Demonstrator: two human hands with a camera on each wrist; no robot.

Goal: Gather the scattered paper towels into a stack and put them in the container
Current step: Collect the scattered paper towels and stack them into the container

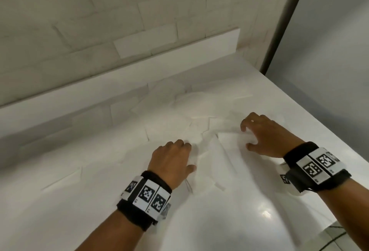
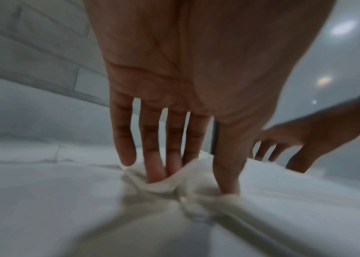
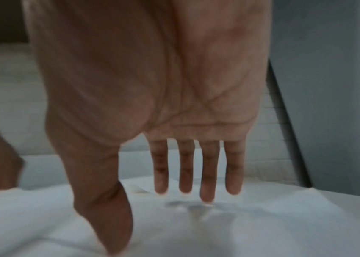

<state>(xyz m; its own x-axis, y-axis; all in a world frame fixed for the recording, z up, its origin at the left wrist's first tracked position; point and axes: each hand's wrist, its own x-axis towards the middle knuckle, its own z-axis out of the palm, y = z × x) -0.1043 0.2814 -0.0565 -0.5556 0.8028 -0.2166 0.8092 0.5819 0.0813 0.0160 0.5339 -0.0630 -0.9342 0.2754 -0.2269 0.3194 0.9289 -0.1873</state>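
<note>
Left wrist view: left hand [image 2: 196,78] fingers [image 2: 155,167] and thumb pinch a crumpled paper towel [image 2: 174,182]. Right hand [image 3: 152,87] fingers [image 3: 207,182] straight, slightly apart, tips on flat paper towels [image 3: 262,217] spread beneath and around on white counter [image 1: 229,220].

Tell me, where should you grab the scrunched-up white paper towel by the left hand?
Probably at the raised ridge of the crumpled white paper towel, from above. It stands up off the white counter there, between the left hand thumb and fingers, so a pinch can close on it. The flat sheets offer no such fold.
</note>
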